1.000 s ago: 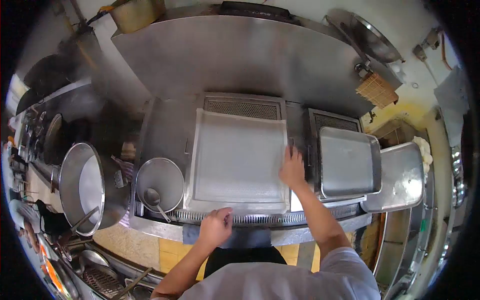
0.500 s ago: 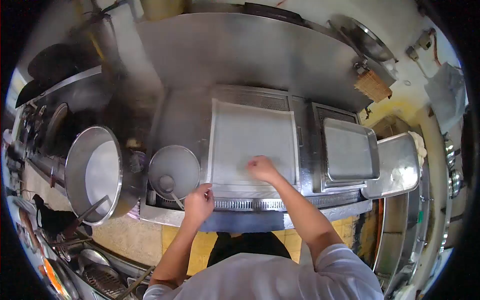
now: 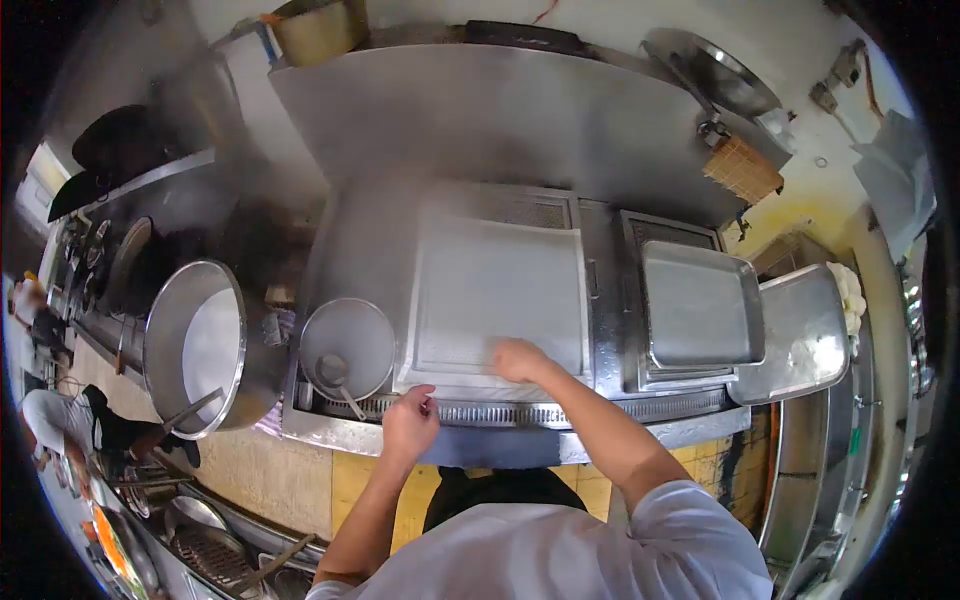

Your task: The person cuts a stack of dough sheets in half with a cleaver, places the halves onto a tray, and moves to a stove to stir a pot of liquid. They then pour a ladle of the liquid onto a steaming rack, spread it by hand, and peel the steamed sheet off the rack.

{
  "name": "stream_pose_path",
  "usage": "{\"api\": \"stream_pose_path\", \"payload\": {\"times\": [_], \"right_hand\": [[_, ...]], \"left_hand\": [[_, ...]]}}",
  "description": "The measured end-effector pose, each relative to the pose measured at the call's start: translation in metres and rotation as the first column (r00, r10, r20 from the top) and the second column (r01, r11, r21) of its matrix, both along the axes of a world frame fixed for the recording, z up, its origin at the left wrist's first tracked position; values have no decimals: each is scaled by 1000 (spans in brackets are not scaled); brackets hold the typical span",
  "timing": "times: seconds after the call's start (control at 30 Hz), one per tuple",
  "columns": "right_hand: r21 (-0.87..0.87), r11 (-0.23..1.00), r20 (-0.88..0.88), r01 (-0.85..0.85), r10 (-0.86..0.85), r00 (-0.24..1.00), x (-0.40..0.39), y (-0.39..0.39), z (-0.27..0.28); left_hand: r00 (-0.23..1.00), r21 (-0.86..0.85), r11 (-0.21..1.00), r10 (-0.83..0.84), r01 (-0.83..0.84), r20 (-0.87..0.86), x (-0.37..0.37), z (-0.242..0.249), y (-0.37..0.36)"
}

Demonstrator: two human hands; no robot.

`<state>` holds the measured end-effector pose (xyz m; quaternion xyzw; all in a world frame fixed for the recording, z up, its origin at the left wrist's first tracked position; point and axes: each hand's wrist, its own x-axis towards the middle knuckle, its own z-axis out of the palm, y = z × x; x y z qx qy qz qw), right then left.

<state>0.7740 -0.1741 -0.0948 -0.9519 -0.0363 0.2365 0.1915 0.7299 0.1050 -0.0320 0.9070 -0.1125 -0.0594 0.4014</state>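
Note:
A white sheet (image 3: 500, 290) lies over a rectangular section of the steel counter, with steam around it. My right hand (image 3: 522, 361) is closed over the sheet's lower part; what it holds, if anything, is hidden. Near the sheet's lower left corner, my left hand (image 3: 411, 424) has its fingers curled, thumb and forefinger close together, and I cannot make out anything between them. Just left of the sheet is a round metal bowl (image 3: 348, 330) with a ladle (image 3: 333, 372) resting in it.
A large pot (image 3: 195, 350) with white contents stands at the left. Two metal trays, one shallow (image 3: 703, 305) and one shiny (image 3: 795, 345), are at the right. Another person (image 3: 62, 420) is at the far left. A bamboo mat (image 3: 742, 171) hangs at the upper right.
The camera view has shifted slightly. My left hand has moved a little down and right. The sheet's lower left corner now reaches farther out, and another person has come into view at the far left.

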Motion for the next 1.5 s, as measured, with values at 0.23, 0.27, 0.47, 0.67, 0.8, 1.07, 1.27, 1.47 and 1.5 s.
{"api": "stream_pose_path", "payload": {"times": [0.23,0.27,0.47,0.67,0.8,1.07,1.27,1.47,1.5], "right_hand": [[-36,920,35,390,-389,921,-108,-120,33],[51,909,84,413,-416,906,-117,-126,30],[251,865,197,433,-484,853,-130,-77,85],[349,920,306,179,-292,906,-125,-21,55],[375,927,261,9,-115,958,-113,33,80],[461,772,436,-438,233,869,-71,210,117],[441,549,666,-710,329,669,-47,415,209],[164,508,885,-845,303,354,-22,592,279],[71,523,883,-849,363,298,-16,610,274]], "left_hand": [[985,7,986,-164,164,50,-23,-7,-74],[982,4,983,-185,185,38,-26,-5,-86],[984,34,985,-167,169,-56,-43,-5,-127],[992,162,978,-129,129,-13,-63,11,-79],[1000,101,995,4,-2,-20,-71,10,-23],[905,-123,910,410,-397,110,-94,68,130],[721,-346,707,684,-617,111,-105,99,309],[592,-336,657,754,-674,285,-104,148,443],[591,-335,652,758,-680,277,-102,152,456]]}}
